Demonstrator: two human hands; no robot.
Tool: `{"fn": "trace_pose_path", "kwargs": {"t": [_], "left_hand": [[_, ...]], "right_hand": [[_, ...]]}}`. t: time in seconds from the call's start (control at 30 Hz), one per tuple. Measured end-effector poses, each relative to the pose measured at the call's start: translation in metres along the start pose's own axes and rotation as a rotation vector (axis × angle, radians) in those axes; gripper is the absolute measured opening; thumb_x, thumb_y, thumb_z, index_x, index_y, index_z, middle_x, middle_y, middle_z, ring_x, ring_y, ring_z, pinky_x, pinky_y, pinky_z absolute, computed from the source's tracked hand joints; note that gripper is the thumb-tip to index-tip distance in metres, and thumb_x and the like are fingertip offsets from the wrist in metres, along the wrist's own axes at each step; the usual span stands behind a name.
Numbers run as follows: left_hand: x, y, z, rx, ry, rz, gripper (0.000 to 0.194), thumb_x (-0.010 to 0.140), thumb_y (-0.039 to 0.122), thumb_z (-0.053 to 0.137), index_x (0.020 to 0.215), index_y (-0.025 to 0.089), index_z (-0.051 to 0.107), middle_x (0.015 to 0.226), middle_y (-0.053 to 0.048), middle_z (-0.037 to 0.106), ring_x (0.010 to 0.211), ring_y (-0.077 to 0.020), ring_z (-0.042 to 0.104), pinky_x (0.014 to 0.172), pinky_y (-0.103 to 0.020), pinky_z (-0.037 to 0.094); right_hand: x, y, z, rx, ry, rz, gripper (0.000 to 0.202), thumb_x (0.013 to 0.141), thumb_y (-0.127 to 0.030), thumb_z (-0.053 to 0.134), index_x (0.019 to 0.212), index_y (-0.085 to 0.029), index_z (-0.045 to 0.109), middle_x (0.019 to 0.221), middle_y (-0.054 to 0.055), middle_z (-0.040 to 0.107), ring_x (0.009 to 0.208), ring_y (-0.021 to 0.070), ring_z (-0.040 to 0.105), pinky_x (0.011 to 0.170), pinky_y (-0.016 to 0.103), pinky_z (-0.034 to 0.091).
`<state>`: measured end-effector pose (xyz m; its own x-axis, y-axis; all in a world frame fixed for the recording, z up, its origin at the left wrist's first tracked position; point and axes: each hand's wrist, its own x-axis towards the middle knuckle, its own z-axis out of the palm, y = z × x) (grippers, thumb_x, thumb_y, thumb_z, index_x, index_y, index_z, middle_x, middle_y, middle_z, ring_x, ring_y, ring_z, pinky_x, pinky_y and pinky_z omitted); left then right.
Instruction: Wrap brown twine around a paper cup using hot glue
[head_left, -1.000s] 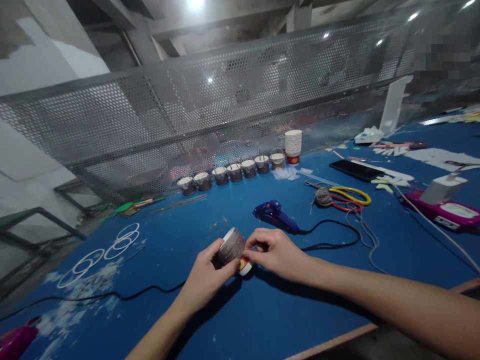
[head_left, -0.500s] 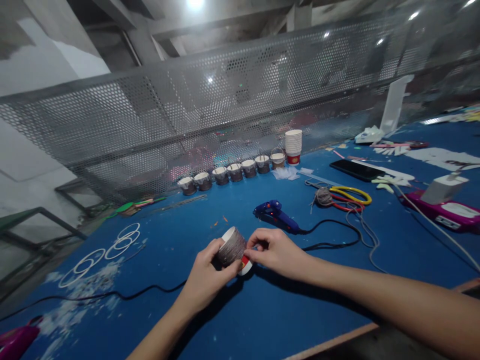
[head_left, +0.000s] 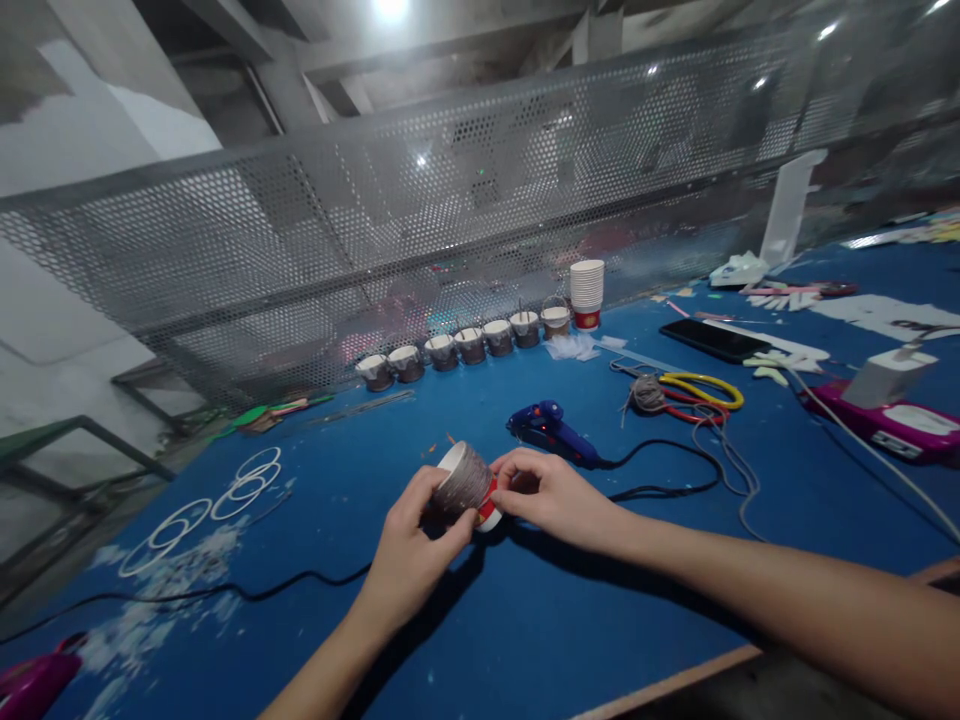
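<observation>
Left hand (head_left: 411, 545) clamps cup (head_left: 463, 482) tilted, nearer front edge of table (head_left: 585, 640), likely to give right hand (head_left: 544, 497) the red band (head_left: 486, 510); its fingertips together there.

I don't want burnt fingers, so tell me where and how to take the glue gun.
Take the glue gun by its handle, likely best from the near right: the handle slants that way, the cord leaving its end, while the barrel points left.

Hands (head_left: 416, 540) (head_left: 553, 495) on tilted cup (head_left: 465, 482) (cord-wrapped), glue gun (head_left: 568, 438)
</observation>
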<state>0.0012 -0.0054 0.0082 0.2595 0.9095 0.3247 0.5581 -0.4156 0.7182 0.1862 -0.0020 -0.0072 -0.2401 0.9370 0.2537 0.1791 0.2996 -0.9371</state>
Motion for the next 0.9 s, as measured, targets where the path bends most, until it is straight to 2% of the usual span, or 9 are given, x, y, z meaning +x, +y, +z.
{"fn": "trace_pose_path", "kwargs": {"t": [0.1,0.27,0.47,0.57,0.67,0.7,0.77,0.83,0.9], "left_hand": [[-0.003,-0.002,0.002,-0.013,0.049,-0.017,0.024,0.073,0.03,0.061,0.095,0.02,0.06,0.084,0.0,0.062,0.071,-0.0151,0.059,0.065,-0.024,0.049],[0.0,-0.002,0.001,-0.012,0.089,-0.074,0.024,0.072,0.031,0.062,0.093,0.018,0.06,0.083,-0.001,0.065,0.076,-0.0172,0.061,0.073,-0.027,0.049],[0.007,-0.004,-0.005,-0.126,0.089,-0.128,0.023,0.073,0.031,0.059,0.092,0.017,0.06,0.081,0.0,0.063,0.075,-0.0163,0.057,0.071,-0.026,0.047],[0.008,-0.003,-0.006,-0.179,0.097,-0.159,0.026,0.07,0.031,0.06,0.092,0.017,0.06,0.08,0.0,0.063,0.074,-0.0169,0.058,0.07,-0.027,0.048],[0.009,-0.002,-0.006,-0.186,0.116,-0.173,0.028,0.067,0.03,0.062,0.092,0.018,0.059,0.079,0.0,0.064,0.073,-0.0166,0.06,0.07,-0.027,0.048],[0.009,-0.002,-0.006,-0.181,0.121,-0.171,0.028,0.067,0.03,0.062,0.092,0.018,0.059,0.079,0.0,0.064,0.073,-0.0165,0.06,0.071,-0.027,0.048],[0.01,-0.003,-0.006,-0.162,0.125,-0.164,0.028,0.068,0.03,0.063,0.093,0.018,0.059,0.08,0.0,0.065,0.074,-0.0166,0.061,0.072,-0.027,0.049],[0.01,-0.005,-0.006,-0.151,0.125,-0.157,0.027,0.07,0.03,0.063,0.093,0.018,0.06,0.08,0.0,0.066,0.074,-0.0167,0.062,0.071,-0.027,0.049],[0.011,-0.007,-0.007,-0.152,0.133,-0.157,0.026,0.07,0.03,0.063,0.093,0.019,0.061,0.08,0.0,0.066,0.073,-0.0162,0.061,0.07,-0.027,0.049]], "right_hand": [[-0.002,-0.001,-0.001,-0.089,0.023,-0.091,0.01,0.079,-0.012,0.063,0.07,-0.017,0.061,0.087,0.003,0.064,0.077,0.0134,0.059,0.072,0.026,0.047],[-0.007,0.001,-0.001,-0.313,0.079,-0.242,0.009,0.083,-0.017,0.063,0.074,-0.017,0.064,0.082,0.003,0.061,0.073,0.0137,0.057,0.068,0.025,0.045],[-0.018,-0.007,-0.008,-0.523,-0.166,-0.731,0.017,0.09,-0.029,0.056,0.089,-0.017,0.068,0.086,0.008,0.068,0.077,0.0175,0.061,0.07,0.03,0.045],[-0.019,-0.017,-0.025,-0.536,-0.124,-0.9,0.022,0.091,-0.034,0.053,0.096,-0.019,0.066,0.089,0.01,0.069,0.08,0.0199,0.062,0.072,0.034,0.046],[-0.008,-0.019,-0.053,-0.431,0.267,-0.762,0.02,0.089,-0.032,0.05,0.098,-0.02,0.064,0.091,0.01,0.067,0.085,0.0218,0.061,0.078,0.037,0.047],[-0.001,-0.016,-0.063,-0.402,0.418,-0.649,0.019,0.089,-0.03,0.048,0.096,-0.02,0.063,0.09,0.009,0.066,0.085,0.0217,0.061,0.078,0.037,0.048],[0.015,-0.006,-0.083,-0.377,0.543,-0.344,0.019,0.084,-0.029,0.05,0.096,-0.018,0.061,0.091,0.009,0.066,0.08,0.0205,0.061,0.075,0.036,0.049],[0.029,0.006,-0.098,-0.372,0.392,-0.043,0.023,0.074,-0.023,0.054,0.094,-0.017,0.062,0.091,0.009,0.067,0.078,0.0201,0.062,0.068,0.032,0.05],[0.036,0.014,-0.107,-0.365,0.193,0.079,0.024,0.066,-0.019,0.059,0.089,-0.017,0.065,0.089,0.01,0.07,0.073,0.0194,0.063,0.064,0.029,0.051]]}}
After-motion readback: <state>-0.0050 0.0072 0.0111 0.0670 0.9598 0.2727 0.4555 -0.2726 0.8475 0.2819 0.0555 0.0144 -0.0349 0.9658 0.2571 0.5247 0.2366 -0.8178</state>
